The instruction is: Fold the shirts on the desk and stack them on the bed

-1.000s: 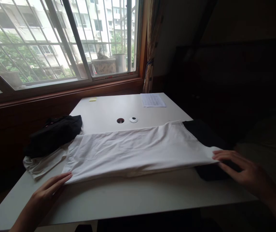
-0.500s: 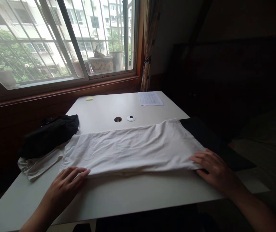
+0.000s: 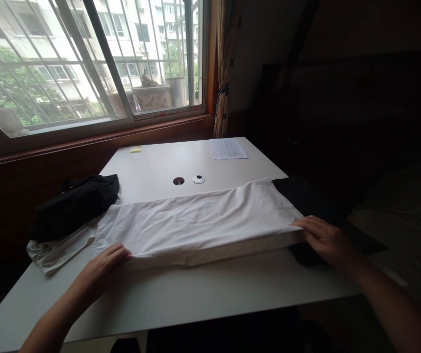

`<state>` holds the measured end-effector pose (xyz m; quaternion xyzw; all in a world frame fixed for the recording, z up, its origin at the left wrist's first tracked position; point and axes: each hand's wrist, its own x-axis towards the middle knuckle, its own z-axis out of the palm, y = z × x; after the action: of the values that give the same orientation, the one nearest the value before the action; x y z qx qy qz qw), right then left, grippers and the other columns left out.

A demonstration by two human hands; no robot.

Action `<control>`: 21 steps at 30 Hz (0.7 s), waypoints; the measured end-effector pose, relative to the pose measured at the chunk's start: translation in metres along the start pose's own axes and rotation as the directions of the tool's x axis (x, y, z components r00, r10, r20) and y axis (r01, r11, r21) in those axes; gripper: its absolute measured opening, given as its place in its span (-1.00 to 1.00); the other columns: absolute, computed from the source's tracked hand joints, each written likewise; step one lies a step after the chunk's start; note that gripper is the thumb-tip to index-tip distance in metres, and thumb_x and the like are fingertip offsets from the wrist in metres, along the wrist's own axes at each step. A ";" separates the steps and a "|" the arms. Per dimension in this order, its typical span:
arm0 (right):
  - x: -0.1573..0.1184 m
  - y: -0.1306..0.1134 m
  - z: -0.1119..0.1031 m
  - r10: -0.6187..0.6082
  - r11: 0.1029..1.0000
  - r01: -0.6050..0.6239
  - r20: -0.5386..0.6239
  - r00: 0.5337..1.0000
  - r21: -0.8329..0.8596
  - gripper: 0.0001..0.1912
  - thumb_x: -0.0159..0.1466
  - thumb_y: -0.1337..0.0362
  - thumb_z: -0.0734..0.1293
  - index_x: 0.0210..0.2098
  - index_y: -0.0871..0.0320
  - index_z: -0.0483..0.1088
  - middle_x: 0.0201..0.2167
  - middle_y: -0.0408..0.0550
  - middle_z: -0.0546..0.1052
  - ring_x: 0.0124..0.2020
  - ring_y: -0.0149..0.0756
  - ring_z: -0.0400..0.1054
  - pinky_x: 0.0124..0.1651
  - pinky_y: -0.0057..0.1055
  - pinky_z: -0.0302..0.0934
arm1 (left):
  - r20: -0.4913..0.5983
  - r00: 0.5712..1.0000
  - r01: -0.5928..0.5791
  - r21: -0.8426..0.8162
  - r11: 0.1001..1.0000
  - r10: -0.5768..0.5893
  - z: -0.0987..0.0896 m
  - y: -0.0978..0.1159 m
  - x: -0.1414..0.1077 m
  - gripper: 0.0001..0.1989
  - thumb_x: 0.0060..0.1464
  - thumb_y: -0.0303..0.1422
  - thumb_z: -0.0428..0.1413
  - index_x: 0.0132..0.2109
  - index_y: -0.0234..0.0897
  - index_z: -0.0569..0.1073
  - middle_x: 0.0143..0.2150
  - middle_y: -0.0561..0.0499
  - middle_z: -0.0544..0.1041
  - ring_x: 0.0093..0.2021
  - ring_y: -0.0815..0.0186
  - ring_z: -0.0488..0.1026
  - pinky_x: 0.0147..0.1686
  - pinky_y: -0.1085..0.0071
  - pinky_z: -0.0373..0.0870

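Note:
A white cloth garment (image 3: 196, 220) lies long and flat across the white table, with soft wrinkles. My left hand (image 3: 109, 262) pinches its near edge at the left end. At the right end my right hand (image 3: 319, 235) grips the same near edge, fingers closed and thumb underneath. Between the hands this edge is raised a little, and a lower cream layer shows under it. Dark fabric (image 3: 306, 201) extends from the garment's right end, partly beneath my right hand and forearm.
On the left, a black bundled cloth (image 3: 76, 206) rests on a pale cloth (image 3: 61, 250). The white table (image 3: 203, 299) also holds a paper sheet (image 3: 228, 148), a yellow note (image 3: 136, 149), a round hole (image 3: 178, 181) and its white cover (image 3: 198, 179). A barred window stands behind.
Both hands have closed on the garment's near edge and lifted it slightly away from me, exposing the lower layer. The dark fabric under my right hand shows more.

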<state>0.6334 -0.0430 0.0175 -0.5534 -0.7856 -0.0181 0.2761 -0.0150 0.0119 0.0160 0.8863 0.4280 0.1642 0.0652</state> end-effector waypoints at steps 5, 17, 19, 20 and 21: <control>0.016 -0.006 -0.004 0.061 0.998 -0.061 -0.013 0.998 0.006 -0.79 0.43 0.22 0.25 -0.15 0.09 0.53 -0.16 0.03 0.61 -0.09 -0.12 0.53 -0.01 -0.26 0.38 | -0.083 0.993 -0.073 0.148 0.986 0.086 0.007 0.011 0.017 -0.75 0.43 -0.32 -0.04 -0.12 -0.22 0.52 -0.20 -0.05 0.57 -0.23 0.25 0.48 -0.25 0.38 0.45; 0.048 -0.027 -0.004 0.080 0.994 -0.086 -0.070 0.994 -0.075 -0.77 0.44 0.20 0.22 -0.21 0.09 0.50 -0.24 0.04 0.59 -0.19 -0.13 0.51 -0.11 -0.27 0.35 | -0.075 0.935 -0.309 0.310 0.899 0.347 0.039 0.066 0.045 -0.70 0.36 -0.42 0.09 0.20 -0.21 0.44 -0.16 -0.08 0.57 -0.22 0.22 0.47 -0.20 0.24 0.48; 0.043 -0.023 -0.008 0.058 0.995 -0.064 -0.072 0.996 -0.077 -0.78 0.44 0.21 0.23 -0.17 0.09 0.51 -0.22 0.02 0.59 -0.17 -0.14 0.51 -0.09 -0.28 0.35 | -0.080 0.929 -0.312 0.350 0.883 0.360 0.036 0.068 0.042 -0.74 0.35 -0.49 0.07 0.13 -0.23 0.47 -0.25 -0.04 0.55 -0.29 0.25 0.44 -0.27 0.27 0.45; 0.040 -0.019 -0.010 0.040 0.996 -0.045 -0.064 0.997 -0.073 -0.78 0.44 0.22 0.24 -0.13 0.08 0.53 -0.20 0.01 0.59 -0.14 -0.14 0.51 -0.05 -0.27 0.35 | -0.078 0.926 -0.318 0.360 0.877 0.368 0.035 0.069 0.040 -0.74 0.34 -0.51 0.07 0.11 -0.24 0.48 -0.26 -0.03 0.54 -0.31 0.25 0.43 -0.30 0.28 0.44; 0.035 -0.015 -0.012 0.016 0.998 -0.019 -0.045 0.999 -0.064 -0.78 0.44 0.23 0.25 -0.09 0.07 0.54 -0.16 0.00 0.59 -0.10 -0.14 0.50 -0.01 -0.26 0.35 | -0.072 0.922 -0.331 0.360 0.872 0.379 0.034 0.069 0.037 -0.73 0.33 -0.53 0.08 0.12 -0.25 0.48 -0.26 -0.03 0.54 -0.31 0.25 0.43 -0.31 0.28 0.43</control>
<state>0.6169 -0.0231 0.0479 -0.5683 -0.7735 -0.0534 0.2755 0.0692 -0.0012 0.0101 0.9338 0.2830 0.1586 -0.1508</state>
